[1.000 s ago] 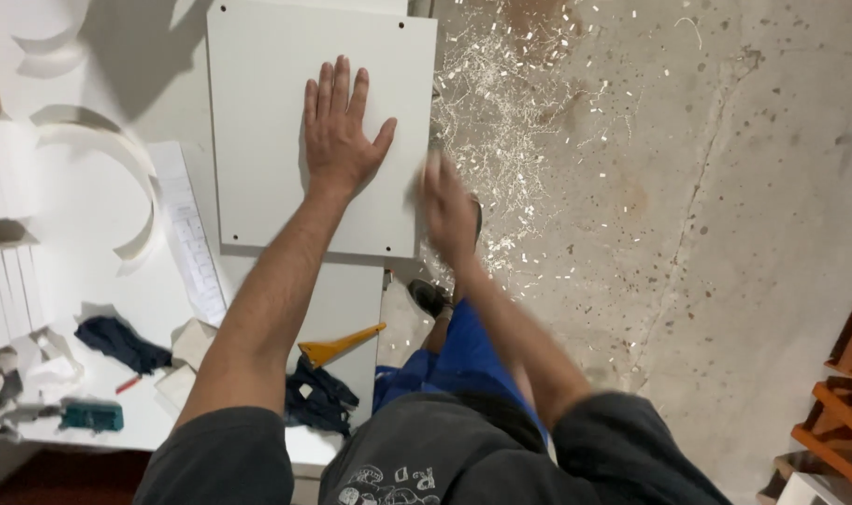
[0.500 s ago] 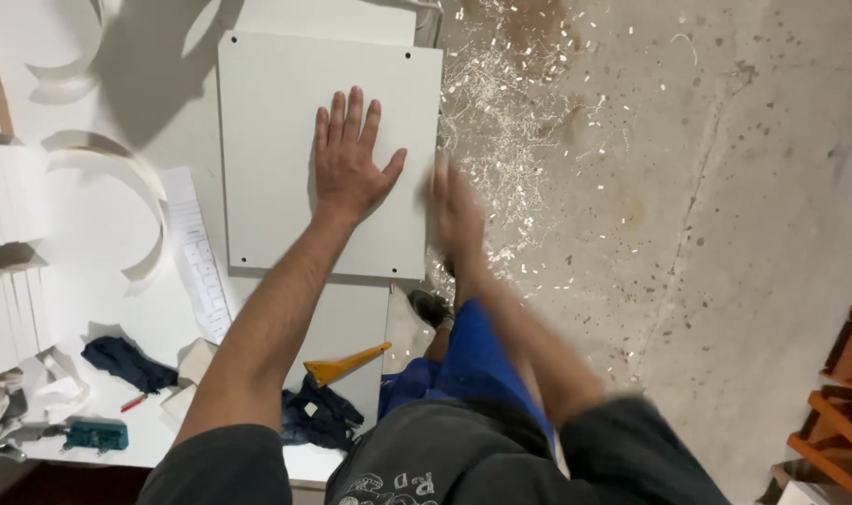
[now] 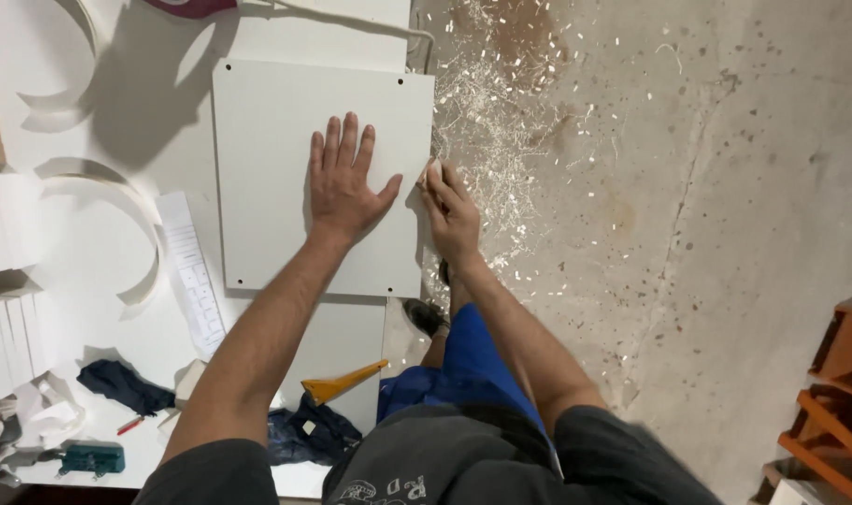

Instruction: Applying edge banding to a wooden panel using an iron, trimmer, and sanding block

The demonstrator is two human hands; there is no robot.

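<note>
Nearest the person, by the surface's [image 3: 61,365] near edge, lie a yellow scraper [image 3: 343,382], a dark blue cloth [image 3: 117,385] and a small teal tool [image 3: 93,457]. Farther in, a white square panel [image 3: 267,159] lies flat on the surface, its right edge running along the surface's right edge above the floor [image 3: 687,206].

The left hand [image 3: 343,182] rests palm down on the panel's right half, its fingers [image 3: 337,140] spread apart and flat, pointing away from the person, holding nothing. The right hand [image 3: 452,208] sits just off the panel's right edge, its fingers [image 3: 443,189] closed together on a small pale block [image 3: 430,172] that is pressed against that edge about halfway along it. How tightly they pinch it cannot be told.

The panel is plain, smooth and matt white, with a small dark hole near each visible corner. A long printed paper strip [image 3: 194,276] lies beside its left edge. White shavings [image 3: 486,103] litter the floor just beyond the right edge.
</note>
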